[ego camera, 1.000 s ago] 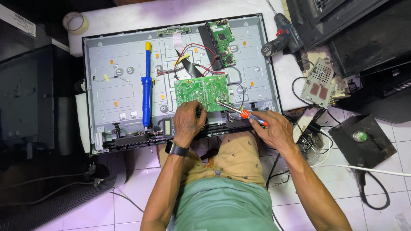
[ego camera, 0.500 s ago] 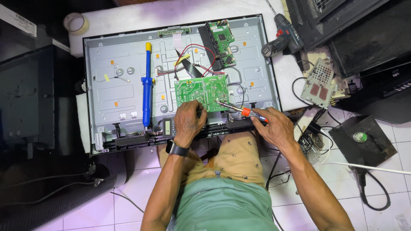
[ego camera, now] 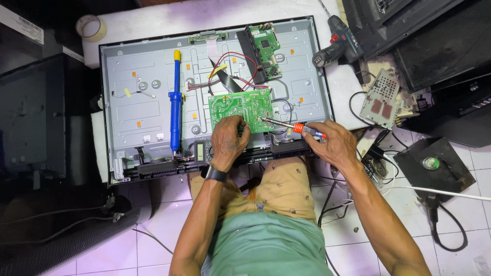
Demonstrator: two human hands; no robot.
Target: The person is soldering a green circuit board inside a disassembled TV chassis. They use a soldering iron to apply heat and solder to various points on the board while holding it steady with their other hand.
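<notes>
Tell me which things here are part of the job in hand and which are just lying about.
In use:
green circuit board
soldering iron
left hand
right hand
open television back panel

Lying about:
blue desoldering pump
cordless drill
tape roll
loose perforated board

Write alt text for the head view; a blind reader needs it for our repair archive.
A person's right hand holds a soldering iron with its tip on a green circuit board, which the left hand steadies. The board sits in an opened flat-screen panel, with a blue suction pump lying to its left.
</notes>
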